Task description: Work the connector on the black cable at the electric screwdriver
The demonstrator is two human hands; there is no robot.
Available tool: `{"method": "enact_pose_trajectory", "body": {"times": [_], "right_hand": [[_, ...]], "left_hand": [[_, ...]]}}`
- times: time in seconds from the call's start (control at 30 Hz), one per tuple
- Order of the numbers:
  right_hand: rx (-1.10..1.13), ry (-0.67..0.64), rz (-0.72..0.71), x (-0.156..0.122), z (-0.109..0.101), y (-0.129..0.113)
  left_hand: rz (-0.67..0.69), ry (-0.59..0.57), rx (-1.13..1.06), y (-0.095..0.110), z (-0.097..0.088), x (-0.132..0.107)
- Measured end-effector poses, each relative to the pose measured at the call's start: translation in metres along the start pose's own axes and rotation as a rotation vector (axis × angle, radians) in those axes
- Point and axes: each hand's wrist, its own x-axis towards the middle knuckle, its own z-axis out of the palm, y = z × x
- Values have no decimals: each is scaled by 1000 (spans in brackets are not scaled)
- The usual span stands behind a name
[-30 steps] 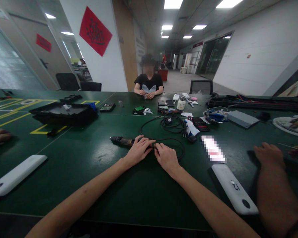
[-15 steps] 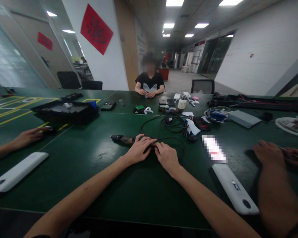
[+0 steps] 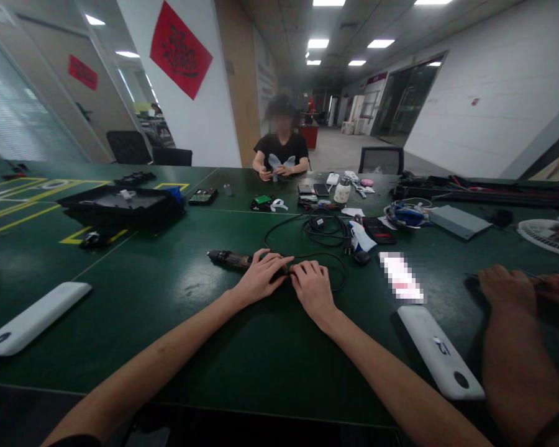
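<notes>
A dark electric screwdriver lies on the green table in front of me, its tip pointing left. My left hand is closed over the rear end of its body. Close beside it, my right hand has its fingers curled around the cord end where it meets the screwdriver. The fingertips of both hands nearly touch, and the joint between cord and tool is mostly hidden. From there the black cord loops right and back to a coil.
White long devices lie at left and right. A co-worker's hand works at the right edge. Another person sits opposite. A black tray, computer mouse and grey box are on the table.
A co-worker's hand at the left has withdrawn, leaving a small black object there. My left index finger is straighter; both my hands stay nearly in place. The person opposite has shifted their hands.
</notes>
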Motion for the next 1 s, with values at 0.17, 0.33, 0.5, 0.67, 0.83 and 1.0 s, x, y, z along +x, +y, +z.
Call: {"method": "enact_pose_trajectory", "body": {"times": [0.17,0.33,0.5,0.67,0.83,1.0], "right_hand": [[24,-15,-2,0,0,1],[40,-26,-1,1,2,2],[50,-30,7,1,4,2],[58,-38,16,1,4,2],[68,-48,28,0,2,1],[78,-53,56,-1,0,1]], "left_hand": [[19,-15,-10,0,-1,1],[5,-8,-8,-1,-2,1],[2,-11,-5,-2,-2,0],[-21,3,2,-3,-1,0],[-34,15,7,-4,-1,1],[-18,12,9,-3,-2,1]]}}
